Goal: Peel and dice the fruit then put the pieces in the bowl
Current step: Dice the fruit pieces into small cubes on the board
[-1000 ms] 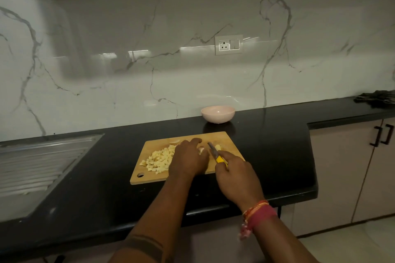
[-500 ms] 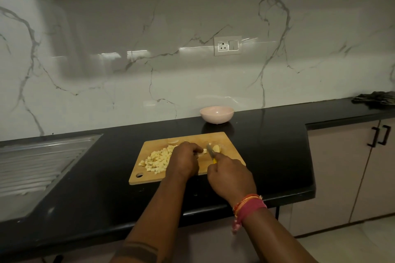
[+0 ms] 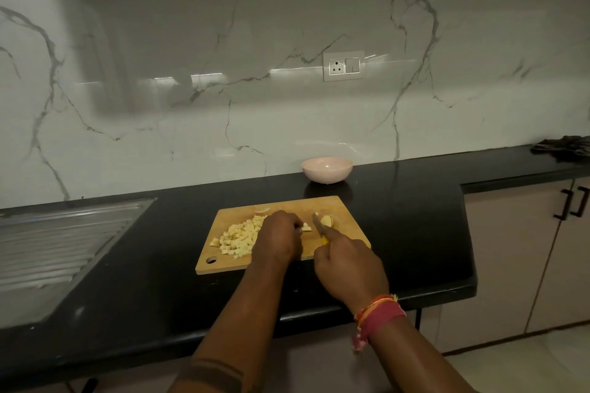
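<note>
A wooden cutting board (image 3: 344, 217) lies on the black counter. A heap of pale diced fruit (image 3: 238, 238) covers its left part. My left hand (image 3: 281, 238) rests curled on the board beside the heap, fingertips on a small fruit strip (image 3: 306, 228). My right hand (image 3: 348, 265) grips a yellow-handled knife (image 3: 320, 226), its blade pointing away, next to an uncut fruit chunk (image 3: 327, 220). A scrap of peel (image 3: 261, 210) lies at the board's far edge. The pink bowl (image 3: 327, 170) stands behind the board near the wall, with nothing seen inside.
A steel sink drainboard (image 3: 54, 242) is set into the counter at left. A dark cloth (image 3: 565, 147) lies at the far right. Cabinet doors with black handles (image 3: 573, 202) stand below the counter's right section. A wall socket (image 3: 344, 66) is above the bowl.
My left hand's fingers have curled in over the fruit strip. My right hand slid forward and left with the knife, bringing the blade beside the uncut chunk.
</note>
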Motion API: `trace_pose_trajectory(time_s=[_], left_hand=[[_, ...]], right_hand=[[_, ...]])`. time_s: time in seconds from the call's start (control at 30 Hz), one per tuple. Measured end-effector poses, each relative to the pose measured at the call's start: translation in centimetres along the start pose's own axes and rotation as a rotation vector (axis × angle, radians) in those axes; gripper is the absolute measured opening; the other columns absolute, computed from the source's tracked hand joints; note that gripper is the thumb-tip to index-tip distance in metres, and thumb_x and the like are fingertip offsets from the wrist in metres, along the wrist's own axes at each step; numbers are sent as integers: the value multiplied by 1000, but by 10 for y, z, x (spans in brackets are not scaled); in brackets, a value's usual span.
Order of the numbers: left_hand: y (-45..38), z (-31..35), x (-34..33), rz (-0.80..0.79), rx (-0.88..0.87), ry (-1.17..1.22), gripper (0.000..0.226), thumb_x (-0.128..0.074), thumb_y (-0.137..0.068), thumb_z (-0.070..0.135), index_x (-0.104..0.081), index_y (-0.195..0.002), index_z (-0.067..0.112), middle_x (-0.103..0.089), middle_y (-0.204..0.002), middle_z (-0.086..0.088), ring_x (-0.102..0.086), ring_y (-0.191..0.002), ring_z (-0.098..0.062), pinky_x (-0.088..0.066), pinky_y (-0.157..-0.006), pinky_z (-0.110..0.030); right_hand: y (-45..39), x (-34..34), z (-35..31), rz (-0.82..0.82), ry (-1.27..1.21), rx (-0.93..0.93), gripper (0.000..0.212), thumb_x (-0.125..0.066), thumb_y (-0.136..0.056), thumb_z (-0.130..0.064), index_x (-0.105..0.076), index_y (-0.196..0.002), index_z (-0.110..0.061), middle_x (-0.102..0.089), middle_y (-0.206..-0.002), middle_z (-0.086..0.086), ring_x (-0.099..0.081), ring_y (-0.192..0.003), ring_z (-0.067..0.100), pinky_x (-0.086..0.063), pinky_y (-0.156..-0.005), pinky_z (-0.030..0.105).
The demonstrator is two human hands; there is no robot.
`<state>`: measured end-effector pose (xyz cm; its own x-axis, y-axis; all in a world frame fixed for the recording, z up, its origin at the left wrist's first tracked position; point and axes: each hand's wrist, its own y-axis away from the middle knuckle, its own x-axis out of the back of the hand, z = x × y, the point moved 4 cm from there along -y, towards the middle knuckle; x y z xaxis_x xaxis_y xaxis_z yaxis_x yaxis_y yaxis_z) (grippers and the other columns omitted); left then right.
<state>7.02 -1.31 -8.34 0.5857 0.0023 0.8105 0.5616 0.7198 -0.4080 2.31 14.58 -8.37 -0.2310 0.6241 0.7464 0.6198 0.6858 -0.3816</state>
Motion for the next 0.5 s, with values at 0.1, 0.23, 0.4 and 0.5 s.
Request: trace_pose_trajectory(time_s=[0.1, 0.23, 0.4, 0.5], left_hand=[[1, 2, 1, 6, -13, -49, 25, -64, -94, 15, -76, -116, 19, -71, -114, -2, -66, -98, -18, -55, -84, -30], [1, 6, 0, 12, -20, -129, 23, -63, -90, 18, -75, -110, 19, -69, -109, -3, -62, -98, -21, -57, -84, -36], [5, 7, 0, 39, -50, -254, 22, -57, -96, 30, -70, -109, 18, -63, -109, -5, -56, -102, -24, -52, -84, -37], [4, 8, 2, 34, -62, -302, 23, -58, -96, 29, -71, -112, 19, -64, -111, -5, -56, -103, -24, -52, -85, -37]], right_hand=[[3, 1, -1, 1, 25, 23, 55, -40, -98, -35, -35, -153, -43, -57, -73, -8, -53, -62, 8, -42, -52, 26], [-2, 0, 0, -3, -3, -12, 57, -40, -98, -34, -32, -154, -43, -62, -75, -8, -56, -63, 8, -47, -55, 28], [-3, -3, -1, -22, 30, -1, 57, -38, -99, -37, -29, -154, -46, -62, -79, -7, -57, -67, 9, -50, -60, 29], [-4, -3, -1, -38, 45, 30, 54, -39, -99, -37, -33, -152, -48, -58, -77, -8, -54, -65, 7, -45, -56, 27]])
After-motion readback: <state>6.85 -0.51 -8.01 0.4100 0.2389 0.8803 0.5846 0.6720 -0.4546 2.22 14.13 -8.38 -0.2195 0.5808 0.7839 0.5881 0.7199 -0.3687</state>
